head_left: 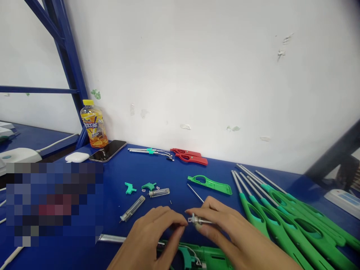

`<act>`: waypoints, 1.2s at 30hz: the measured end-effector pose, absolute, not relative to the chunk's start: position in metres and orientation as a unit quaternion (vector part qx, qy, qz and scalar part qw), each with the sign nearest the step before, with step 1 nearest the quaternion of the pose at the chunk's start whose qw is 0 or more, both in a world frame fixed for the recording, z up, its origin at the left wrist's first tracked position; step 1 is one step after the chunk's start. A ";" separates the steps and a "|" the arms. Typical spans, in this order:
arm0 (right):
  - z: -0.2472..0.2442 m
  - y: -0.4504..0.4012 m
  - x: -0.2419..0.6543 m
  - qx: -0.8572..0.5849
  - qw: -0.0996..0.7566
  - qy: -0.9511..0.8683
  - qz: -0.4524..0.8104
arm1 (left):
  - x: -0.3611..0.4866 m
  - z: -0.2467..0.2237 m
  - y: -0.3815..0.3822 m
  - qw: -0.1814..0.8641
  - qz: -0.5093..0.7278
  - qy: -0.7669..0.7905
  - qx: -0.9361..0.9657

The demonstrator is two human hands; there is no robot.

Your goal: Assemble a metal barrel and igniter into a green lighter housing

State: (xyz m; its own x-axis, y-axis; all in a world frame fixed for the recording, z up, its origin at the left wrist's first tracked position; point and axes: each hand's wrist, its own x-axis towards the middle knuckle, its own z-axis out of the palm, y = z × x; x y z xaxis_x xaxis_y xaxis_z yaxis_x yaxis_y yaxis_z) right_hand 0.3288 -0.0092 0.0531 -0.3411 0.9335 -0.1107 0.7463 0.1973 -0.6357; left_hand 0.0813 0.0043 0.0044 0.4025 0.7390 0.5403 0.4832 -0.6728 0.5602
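Observation:
My right hand (227, 228) pinches a clear lighter gas tank by its valve end (194, 220), the rest being hidden in the fingers. Just left of the valve, the thumb and fingertips of my left hand (153, 232) are pressed together; whatever they hold is too small to make out. Below both hands lies an opened green lighter body (216, 257) with a teal trigger and wires, partly covered. A metal tube (112, 238) sticks out beyond my left wrist. Two more clear gas tanks (133, 209) and teal triggers (129, 188) lie ahead of my hands.
Several long green lighters (281, 217) fan out at right. Further back are a green shell half (210, 185), red shells (189, 157) and metal rods with wires (146, 150). A phone (109, 150), white case (77, 157) and drink bottle (94, 125) stand left, before the wall.

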 end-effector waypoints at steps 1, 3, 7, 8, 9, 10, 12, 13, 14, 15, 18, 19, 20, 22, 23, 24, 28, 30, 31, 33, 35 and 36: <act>0.054 -0.008 0.329 -0.543 0.176 -0.764 0.300 | 0.082 0.005 0.004 0.170 0.401 0.374 0.818; 0.055 -0.006 0.329 -0.543 0.201 -0.760 0.295 | 0.082 0.006 0.003 0.187 0.403 0.380 0.811; 0.057 -0.006 0.329 -0.572 0.199 -0.739 0.294 | 0.083 0.008 0.003 0.183 0.413 0.382 0.806; 0.057 -0.007 0.329 -0.572 0.203 -0.740 0.291 | 0.084 0.008 0.003 0.184 0.406 0.384 0.808; 0.058 -0.007 0.329 -0.567 0.208 -0.742 0.291 | 0.084 0.008 0.003 0.187 0.399 0.385 0.811; 0.058 -0.008 0.328 -0.560 0.211 -0.746 0.294 | 0.085 0.009 0.003 0.192 0.392 0.386 0.813; 0.060 -0.008 0.327 -0.546 0.208 -0.755 0.299 | 0.085 0.009 0.003 0.197 0.386 0.384 0.815; 0.060 -0.007 0.326 -0.542 0.209 -0.758 0.297 | 0.085 0.009 0.003 0.199 0.387 0.383 0.815; 0.060 -0.006 0.326 -0.541 0.211 -0.760 0.292 | 0.085 0.009 0.002 0.199 0.390 0.383 0.814; 0.060 -0.006 0.325 -0.542 0.210 -0.762 0.285 | 0.084 0.008 0.002 0.198 0.394 0.380 0.813; 0.060 -0.005 0.326 -0.544 0.202 -0.768 0.272 | 0.083 0.007 0.002 0.197 0.395 0.376 0.815; 0.059 -0.005 0.326 -0.545 0.203 -0.767 0.272 | 0.083 0.007 0.003 0.196 0.394 0.376 0.816; 0.059 -0.006 0.326 -0.548 0.204 -0.764 0.273 | 0.082 0.007 0.003 0.195 0.392 0.375 0.818; 0.060 -0.008 0.326 -0.554 0.214 -0.756 0.275 | 0.083 0.008 0.004 0.192 0.390 0.375 0.819; 0.060 -0.008 0.326 -0.555 0.216 -0.755 0.274 | 0.083 0.008 0.005 0.190 0.391 0.373 0.820; 0.061 -0.009 0.326 -0.554 0.215 -0.757 0.273 | 0.083 0.008 0.005 0.189 0.392 0.373 0.819; 0.059 -0.010 0.327 -0.545 0.221 -0.765 0.262 | 0.083 0.007 0.005 0.186 0.394 0.372 0.819; 0.057 -0.010 0.328 -0.555 0.222 -0.757 0.265 | 0.083 0.006 0.004 0.187 0.388 0.372 0.822; 0.056 -0.010 0.328 -0.557 0.219 -0.754 0.268 | 0.083 0.006 0.004 0.188 0.385 0.373 0.823; 0.057 -0.010 0.329 -0.554 0.217 -0.755 0.276 | 0.083 0.007 0.004 0.191 0.382 0.372 0.824; 0.058 -0.010 0.327 -0.541 0.216 -0.764 0.276 | 0.083 0.006 0.004 0.195 0.382 0.372 0.823; 0.059 -0.010 0.327 -0.537 0.216 -0.768 0.275 | 0.084 0.006 0.004 0.197 0.383 0.372 0.823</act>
State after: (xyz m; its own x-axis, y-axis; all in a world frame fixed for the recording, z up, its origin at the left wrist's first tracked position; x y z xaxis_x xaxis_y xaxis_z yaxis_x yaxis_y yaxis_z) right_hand 0.3267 -0.0102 0.0593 -0.3295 0.9435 0.0360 0.7058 0.2714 -0.6543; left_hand 0.0836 0.0039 0.0061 0.4312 0.7620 0.4832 0.4609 -0.6464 0.6080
